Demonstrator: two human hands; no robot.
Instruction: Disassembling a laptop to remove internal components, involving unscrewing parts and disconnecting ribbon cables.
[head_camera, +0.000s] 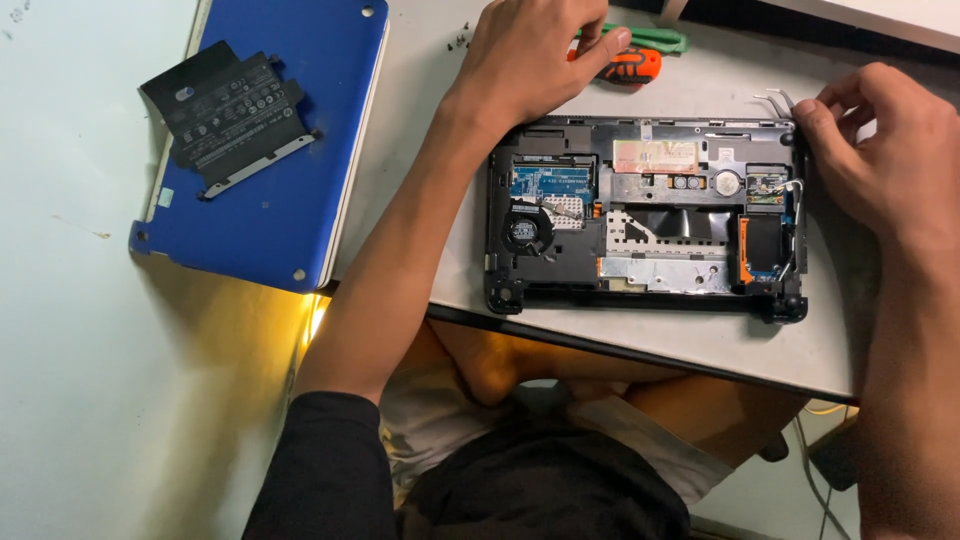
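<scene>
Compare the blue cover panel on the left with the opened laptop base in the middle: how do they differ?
The blue cover panel shows a smooth, closed surface and carries a black battery; the opened laptop base is black and exposes a fan, boards and metal shields. The panel lies untouched and slightly turned, while the left hand and right hand rest at the base's far corners. Both lie flat.

Matt black plastic laptop chassis (646, 300) — glossy blue plastic cover (300, 150).

Single head-worn view, looking steeply down from above the person's lap, close over the bench (700, 345) edge, opened laptop base (645, 215) centred, no second view
</scene>
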